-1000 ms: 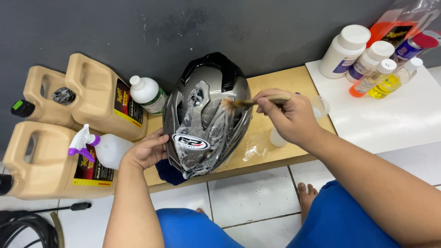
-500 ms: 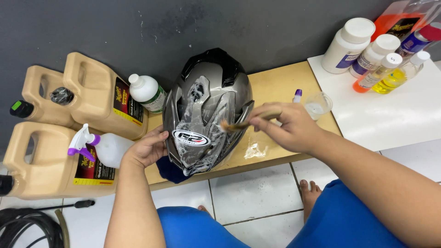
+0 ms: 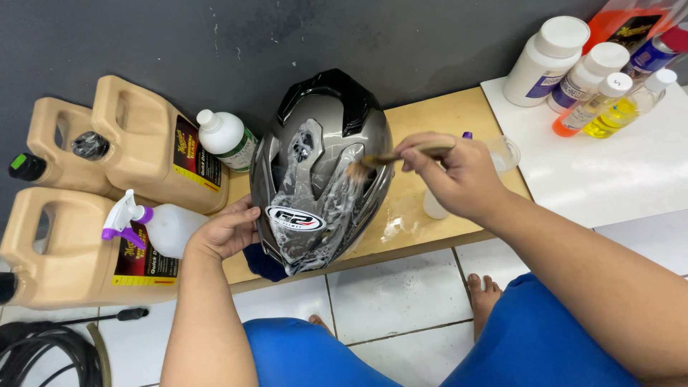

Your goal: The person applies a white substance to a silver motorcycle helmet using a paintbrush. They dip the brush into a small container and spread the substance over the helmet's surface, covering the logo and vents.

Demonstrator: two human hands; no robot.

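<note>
My right hand (image 3: pixel 459 179) has its fingers (image 3: pixel 419 154) pinched round the wooden handle of a small brush (image 3: pixel 390 158), bristles pressed on the right flank of the grey and black helmet (image 3: pixel 322 172). Half a second ago the bristles sat lower, near the middle of the shell; now they have slid up and to the right, and a second ago they were higher again, so I read this as back-and-forth scrubbing across the soapy patch, with foam streaking the front vents. My left hand (image 3: pixel 226 233) is cupped flat against the helmet's left side, fingers spread and bracing rather than clenched, and it has hardly shifted. The helmet stands upright on a dark cloth (image 3: pixel 265 264) at the front edge of the wooden bench (image 3: pixel 444 111), near its middle.

My right wrist is bent downward, forearm coming in from the lower right over my blue-clad knee; the left forearm rises straight from below.

Outward: a clear plastic cup (image 3: pixel 505 152) behind my right hand, a spray bottle (image 3: pixel 161 226) and tan jugs (image 3: pixel 143 147) at the left end, and bottles on a white board (image 3: pixel 609 186) at the right.
</note>
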